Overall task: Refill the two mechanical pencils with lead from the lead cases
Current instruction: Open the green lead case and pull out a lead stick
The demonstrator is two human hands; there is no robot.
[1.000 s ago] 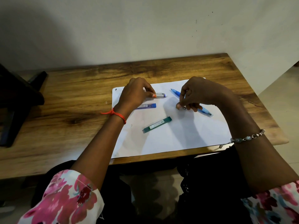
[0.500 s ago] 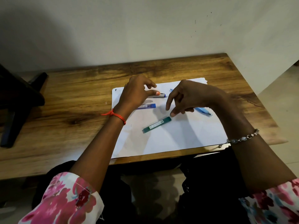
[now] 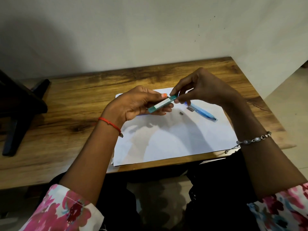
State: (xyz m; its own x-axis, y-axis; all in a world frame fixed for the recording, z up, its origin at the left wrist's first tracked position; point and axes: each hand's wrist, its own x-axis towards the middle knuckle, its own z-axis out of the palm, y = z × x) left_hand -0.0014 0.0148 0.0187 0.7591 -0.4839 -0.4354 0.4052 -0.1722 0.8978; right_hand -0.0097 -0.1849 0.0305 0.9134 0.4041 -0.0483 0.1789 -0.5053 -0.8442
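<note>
Half a second ago the slim green plastic lead case (image 3: 161,104) lay on the paper with both hands hovering over it; now it is lifted clear and held between them. Nearest, the white sheet of paper (image 3: 175,140) lies bare under the wrists, probably there so stray leads show up. Above it the left hand (image 3: 138,105) is closed around the case's lower end, thumb on top, steadying it at a slant. The right hand (image 3: 198,90) pinches the case's upper end between fingertip and thumb, apparently to work the cap open. Just below the right hand a small dark cap (image 3: 181,113) sits loose beside the light blue mechanical pencil (image 3: 202,112), its open end turned toward the hands, ready for lead. The second pencil and second case are mostly hidden beneath the left hand.
</note>
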